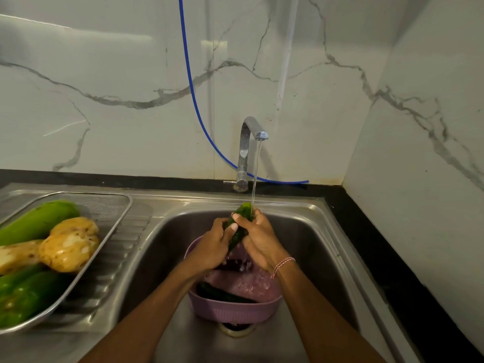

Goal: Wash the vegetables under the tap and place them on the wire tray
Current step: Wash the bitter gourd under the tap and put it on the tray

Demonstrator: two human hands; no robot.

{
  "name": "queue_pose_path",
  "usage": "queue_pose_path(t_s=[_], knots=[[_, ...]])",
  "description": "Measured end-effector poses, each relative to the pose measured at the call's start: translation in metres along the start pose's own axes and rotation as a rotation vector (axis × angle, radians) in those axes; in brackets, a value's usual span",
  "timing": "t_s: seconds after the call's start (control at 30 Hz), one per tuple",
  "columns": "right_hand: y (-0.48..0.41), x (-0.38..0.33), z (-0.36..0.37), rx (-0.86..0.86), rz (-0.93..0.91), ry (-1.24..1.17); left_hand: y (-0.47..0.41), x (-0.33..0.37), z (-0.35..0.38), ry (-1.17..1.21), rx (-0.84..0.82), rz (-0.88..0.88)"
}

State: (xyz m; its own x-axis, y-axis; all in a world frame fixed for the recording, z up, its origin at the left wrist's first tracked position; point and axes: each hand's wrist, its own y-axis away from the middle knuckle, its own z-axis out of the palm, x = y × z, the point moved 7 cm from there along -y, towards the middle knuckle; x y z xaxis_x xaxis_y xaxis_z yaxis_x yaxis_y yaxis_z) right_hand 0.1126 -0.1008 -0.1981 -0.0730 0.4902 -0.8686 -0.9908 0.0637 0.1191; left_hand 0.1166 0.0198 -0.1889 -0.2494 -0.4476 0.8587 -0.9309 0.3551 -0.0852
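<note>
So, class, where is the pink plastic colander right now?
Head view, centre: the pink plastic colander sits in the steel sink basin, over the drain, right of the wire tray.

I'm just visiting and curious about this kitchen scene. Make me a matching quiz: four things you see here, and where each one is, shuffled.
1. cucumber
2. potatoes
3. purple colander
4. blue hose

A. on the wire tray
B. in the sink
C. running down the wall
D. gripped by the left hand and right hand under the tap

Pairs: 1-D, 2-A, 3-B, 4-C
</note>
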Motion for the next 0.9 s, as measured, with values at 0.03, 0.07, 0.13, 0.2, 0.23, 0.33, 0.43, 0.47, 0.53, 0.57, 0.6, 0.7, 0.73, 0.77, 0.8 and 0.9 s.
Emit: queue_pose_path(t_s=[0.03, 0.07, 0.13, 0.2, 0.23, 0.33, 0.43, 0.47, 0.53, 0.57, 0.6, 0.7, 0.73, 0.77, 0.8, 0.9], knots=[[-0.001, 0.001, -0.001, 0.031, -0.011, 0.026, -0.001, -0.001, 0.001, 0.040, 0.002, -0.007], [-0.001, 0.001, -0.002, 0.081, -0.021, 0.059, -0.001, 0.001, 0.002, 0.079, 0.002, -0.006], [-0.002, -0.001, -0.009, 0.195, -0.022, 0.113, -0.001, 0.006, 0.004, 0.136, -0.001, -0.005], [-0.003, -0.002, -0.017, 0.311, -0.010, 0.108, 0.000, 0.011, 0.007, 0.171, -0.017, -0.008], [-0.002, -0.003, -0.021, 0.357, 0.000, 0.088, 0.000, 0.011, 0.009, 0.191, -0.030, -0.012], [0.001, -0.006, -0.026, 0.403, 0.044, 0.043, 0.004, 0.013, 0.011, 0.294, -0.095, -0.051], [0.003, -0.005, -0.018, 0.289, 0.096, 0.006, 0.008, 0.009, 0.013, 0.389, -0.120, -0.137], [0.004, -0.005, -0.010, 0.213, 0.092, -0.025, 0.007, 0.005, 0.011, 0.446, -0.096, -0.161], [0.004, -0.002, 0.006, 0.053, 0.037, -0.061, 0.004, -0.001, 0.004, 0.586, -0.054, -0.172], [0.005, -0.003, 0.010, 0.011, 0.011, -0.049, 0.002, 0.000, 0.003, 0.629, -0.061, -0.166], [0.005, -0.002, 0.012, 0.009, -0.009, -0.017, 0.003, 0.001, 0.002, 0.646, -0.079, -0.150], [0.005, 0.003, 0.002, 0.185, -0.020, 0.053, 0.011, 0.009, 0.002, 0.555, -0.103, -0.135], [0.003, 0.006, -0.004, 0.268, -0.014, 0.079, 0.013, 0.008, 0.001, 0.528, -0.105, -0.154], [0.000, 0.008, -0.010, 0.347, -0.009, 0.105, 0.014, 0.008, 0.001, 0.506, -0.119, -0.162], [-0.001, 0.009, -0.015, 0.414, -0.001, 0.128, 0.015, 0.007, 0.001, 0.485, -0.138, -0.154], [-0.002, 0.008, -0.021, 0.469, 0.025, 0.075, 0.015, 0.005, 0.003, 0.454, -0.160, -0.122]])
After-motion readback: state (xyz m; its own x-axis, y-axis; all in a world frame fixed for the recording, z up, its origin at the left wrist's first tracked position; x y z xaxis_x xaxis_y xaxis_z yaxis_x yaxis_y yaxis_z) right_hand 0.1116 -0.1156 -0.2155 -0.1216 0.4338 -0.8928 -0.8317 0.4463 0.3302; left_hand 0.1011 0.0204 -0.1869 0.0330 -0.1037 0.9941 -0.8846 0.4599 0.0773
